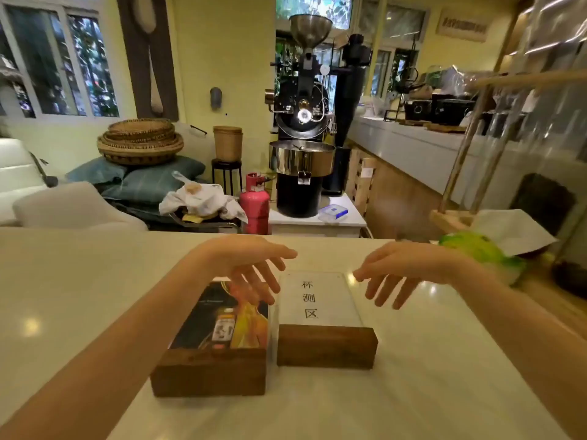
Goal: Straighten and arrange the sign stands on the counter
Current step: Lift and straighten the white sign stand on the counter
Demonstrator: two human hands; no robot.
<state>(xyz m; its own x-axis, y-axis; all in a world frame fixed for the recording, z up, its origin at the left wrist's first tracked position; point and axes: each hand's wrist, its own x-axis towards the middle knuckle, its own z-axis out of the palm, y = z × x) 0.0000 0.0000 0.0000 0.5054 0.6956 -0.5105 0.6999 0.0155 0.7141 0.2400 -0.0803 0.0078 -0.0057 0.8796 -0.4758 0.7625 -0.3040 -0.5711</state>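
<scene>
Head view: two sign stands sit side by side on the counter [79,296], dark stand [216,341] at 7 o'clock, white stand [320,322] just right. Left hand [251,265] and right hand [397,271] hover above them, fingers spread, holding nothing.

The left hand [254,265] covers the top of the dark poster sign stand [222,319]; its small print is unreadable, and right of it both forearms are cut off by the bottom edge

Glossy counter [95,296]; dark wooden bases [327,346] holding clear glossy sign panels [317,300].
</scene>
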